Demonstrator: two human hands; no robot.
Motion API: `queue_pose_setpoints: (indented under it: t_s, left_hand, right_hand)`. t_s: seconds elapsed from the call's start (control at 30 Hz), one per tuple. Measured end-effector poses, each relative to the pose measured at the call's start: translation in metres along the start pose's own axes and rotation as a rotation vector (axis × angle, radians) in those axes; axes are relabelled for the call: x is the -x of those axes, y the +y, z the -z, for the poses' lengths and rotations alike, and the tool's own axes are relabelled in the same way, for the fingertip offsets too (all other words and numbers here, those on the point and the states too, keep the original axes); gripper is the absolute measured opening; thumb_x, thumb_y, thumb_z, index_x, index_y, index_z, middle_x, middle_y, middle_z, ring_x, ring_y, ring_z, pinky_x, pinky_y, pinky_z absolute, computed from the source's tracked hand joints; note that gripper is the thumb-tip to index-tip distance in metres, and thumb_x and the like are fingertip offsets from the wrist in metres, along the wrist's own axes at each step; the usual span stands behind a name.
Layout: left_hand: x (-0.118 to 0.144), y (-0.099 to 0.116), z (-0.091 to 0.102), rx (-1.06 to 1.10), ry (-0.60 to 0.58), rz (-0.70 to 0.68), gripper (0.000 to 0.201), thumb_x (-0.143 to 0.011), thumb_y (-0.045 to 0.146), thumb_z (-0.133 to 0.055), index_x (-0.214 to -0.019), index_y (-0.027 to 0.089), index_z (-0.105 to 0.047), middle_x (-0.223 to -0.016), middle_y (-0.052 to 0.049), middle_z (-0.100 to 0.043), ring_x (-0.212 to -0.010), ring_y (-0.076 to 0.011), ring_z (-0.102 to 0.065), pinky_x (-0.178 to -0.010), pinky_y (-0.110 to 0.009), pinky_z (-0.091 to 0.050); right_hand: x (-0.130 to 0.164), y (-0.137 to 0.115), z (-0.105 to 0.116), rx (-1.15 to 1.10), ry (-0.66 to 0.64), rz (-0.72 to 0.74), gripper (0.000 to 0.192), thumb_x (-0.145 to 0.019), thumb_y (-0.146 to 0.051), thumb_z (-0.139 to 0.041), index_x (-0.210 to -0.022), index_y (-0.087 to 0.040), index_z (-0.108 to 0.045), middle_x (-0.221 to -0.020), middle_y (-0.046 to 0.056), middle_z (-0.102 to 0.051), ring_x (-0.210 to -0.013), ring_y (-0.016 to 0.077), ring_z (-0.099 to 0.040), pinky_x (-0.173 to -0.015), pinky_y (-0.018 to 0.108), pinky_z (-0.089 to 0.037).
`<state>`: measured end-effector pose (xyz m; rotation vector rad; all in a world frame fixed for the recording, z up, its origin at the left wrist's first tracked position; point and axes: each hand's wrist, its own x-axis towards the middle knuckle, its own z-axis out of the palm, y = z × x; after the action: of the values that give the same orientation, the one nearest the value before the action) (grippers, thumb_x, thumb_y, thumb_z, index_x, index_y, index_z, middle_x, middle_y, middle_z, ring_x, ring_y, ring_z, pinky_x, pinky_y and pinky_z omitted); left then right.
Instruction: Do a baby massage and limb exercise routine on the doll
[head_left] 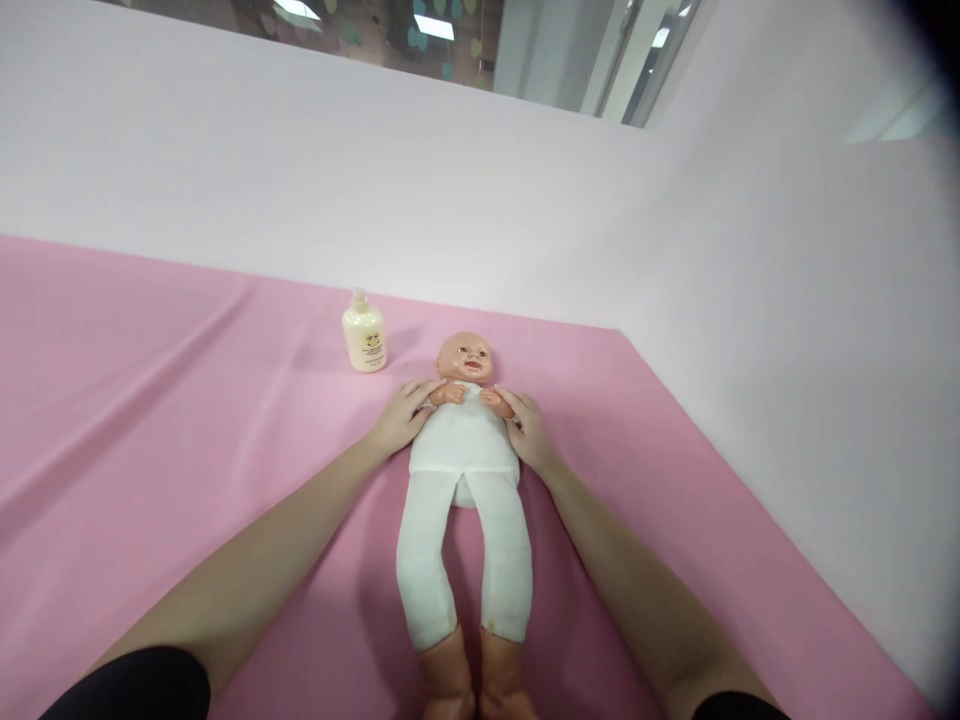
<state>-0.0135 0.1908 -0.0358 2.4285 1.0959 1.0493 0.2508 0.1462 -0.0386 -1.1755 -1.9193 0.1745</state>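
A baby doll (465,450) in a white top and white leggings lies on its back on the pink cloth (150,400), head away from me. My left hand (401,415) rests against the doll's upper body on its left side, fingers near the doll's small hand. My right hand (529,430) presses the other side of the torso in the same way. Both hands hold the doll's torso between them. A cream lotion bottle (364,333) stands upright to the left of the doll's head, apart from my hands.
The pink cloth covers the whole surface and ends at white walls (787,330) behind and to the right. Windows (465,40) show above the back wall.
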Motion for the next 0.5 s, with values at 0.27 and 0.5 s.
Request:
queue_pose_setpoints:
  t_s: [0.27,0.5]
  left_hand:
    - [0.002,0.001,0.002,0.038,0.100,0.091,0.045,-0.090,0.032,-0.048,-0.134,0.024,-0.048,-0.126,-0.009,-0.057,-0.118,-0.0251,-0.050,-0.104,-0.046,-0.039]
    - [0.000,-0.012,-0.001,0.373,0.385,0.229,0.054,-0.089,0.037,-0.050,-0.139,0.022,-0.035,-0.138,-0.011,-0.049,-0.126,-0.0236,-0.048,-0.106,-0.042,-0.040]
  right_hand:
    - [0.001,-0.004,0.000,-0.139,0.153,-0.123,0.054,-0.085,-0.019,-0.046,-0.139,-0.025,-0.040,-0.136,0.008,-0.052,-0.126,0.0219,-0.048,-0.110,0.045,-0.037]
    - [-0.002,0.016,-0.001,-0.401,0.453,-0.359,0.063,-0.082,-0.030,-0.054,-0.140,-0.022,-0.029,-0.148,0.013,-0.036,-0.130,0.0233,-0.045,-0.108,0.048,-0.037]
